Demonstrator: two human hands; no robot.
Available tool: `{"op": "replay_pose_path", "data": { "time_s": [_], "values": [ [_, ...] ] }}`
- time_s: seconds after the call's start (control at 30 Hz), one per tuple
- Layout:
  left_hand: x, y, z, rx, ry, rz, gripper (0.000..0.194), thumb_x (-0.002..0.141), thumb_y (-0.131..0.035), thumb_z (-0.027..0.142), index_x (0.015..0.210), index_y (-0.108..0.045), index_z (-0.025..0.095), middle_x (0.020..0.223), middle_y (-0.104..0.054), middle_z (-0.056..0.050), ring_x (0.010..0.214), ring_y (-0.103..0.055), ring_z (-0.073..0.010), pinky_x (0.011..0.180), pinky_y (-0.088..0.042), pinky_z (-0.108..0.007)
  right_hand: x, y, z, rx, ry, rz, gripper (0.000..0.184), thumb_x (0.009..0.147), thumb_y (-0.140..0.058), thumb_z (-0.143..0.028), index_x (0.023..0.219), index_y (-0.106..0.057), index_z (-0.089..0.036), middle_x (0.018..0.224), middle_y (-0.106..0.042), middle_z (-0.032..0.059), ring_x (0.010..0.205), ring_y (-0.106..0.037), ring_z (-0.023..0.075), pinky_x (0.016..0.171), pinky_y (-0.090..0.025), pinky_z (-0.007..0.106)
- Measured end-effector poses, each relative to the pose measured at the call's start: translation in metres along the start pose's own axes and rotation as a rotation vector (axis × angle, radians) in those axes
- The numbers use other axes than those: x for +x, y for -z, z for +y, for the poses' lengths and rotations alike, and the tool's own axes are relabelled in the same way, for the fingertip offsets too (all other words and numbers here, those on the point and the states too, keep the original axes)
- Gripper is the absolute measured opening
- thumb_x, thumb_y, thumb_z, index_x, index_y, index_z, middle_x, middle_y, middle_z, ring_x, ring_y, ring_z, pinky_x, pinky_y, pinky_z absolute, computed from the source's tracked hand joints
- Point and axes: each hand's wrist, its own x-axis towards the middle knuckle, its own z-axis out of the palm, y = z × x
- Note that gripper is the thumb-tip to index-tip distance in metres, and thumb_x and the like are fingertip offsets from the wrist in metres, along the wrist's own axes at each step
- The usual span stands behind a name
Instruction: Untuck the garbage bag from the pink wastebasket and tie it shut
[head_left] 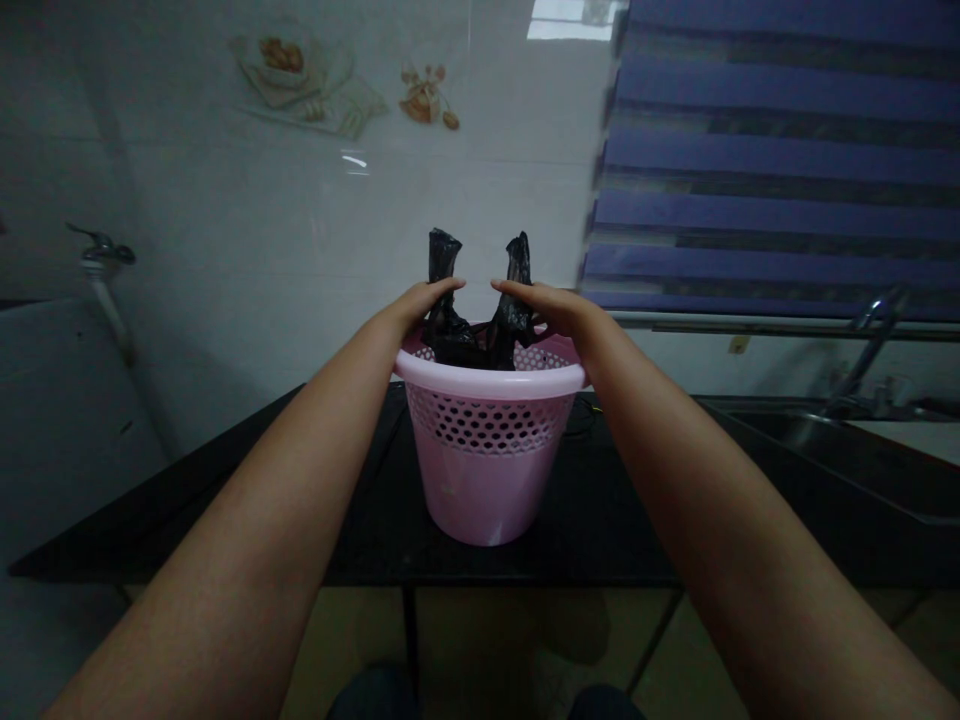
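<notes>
A pink plastic bin (487, 470) with a perforated upper band stands on a black table (225, 500). A black plastic bag (480, 335) sits inside it, two of its ends sticking up above the rim. My left hand (424, 300) grips the left end of the bag over the bin's far rim. My right hand (544, 300) grips the right end. Both hands have their fingers curled onto the bag.
A tiled wall (300, 220) rises behind the table, with a tap (101, 250) at the left. A purple striped blind (780, 150) hangs at the right above a sink (862, 450) with a faucet (870, 340).
</notes>
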Motion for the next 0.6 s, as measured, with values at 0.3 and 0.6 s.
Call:
{"op": "replay_pose_path", "data": {
  "time_s": [0.3,0.6],
  "values": [
    [-0.0005,-0.0006,0.0030,0.039,0.066,-0.006,0.049,0.065,-0.060,0.055,0.098,-0.059,0.018,0.067,-0.055,-0.005,0.059,-0.055,-0.0170,0.061,-0.047,-0.030,-0.0045,-0.0042,-0.0046,0.061,0.038,0.007,0.062,0.079,-0.054,-0.057,0.124,-0.044,-0.016,0.089,-0.059,0.0086,0.077,-0.057,0.0101,0.082,-0.048,0.027],
    [-0.0015,0.0009,-0.0002,0.038,0.021,-0.085,0.047,0.068,-0.060,0.053,0.096,-0.061,0.015,0.069,-0.059,-0.006,0.059,-0.057,-0.0142,0.065,-0.049,-0.028,0.0003,-0.0045,-0.0017,0.006,0.073,0.085,0.045,0.083,-0.056,-0.039,0.119,-0.050,-0.013,0.082,-0.057,0.0061,0.066,-0.054,0.0052,0.075,-0.047,0.023]
  ]
}}
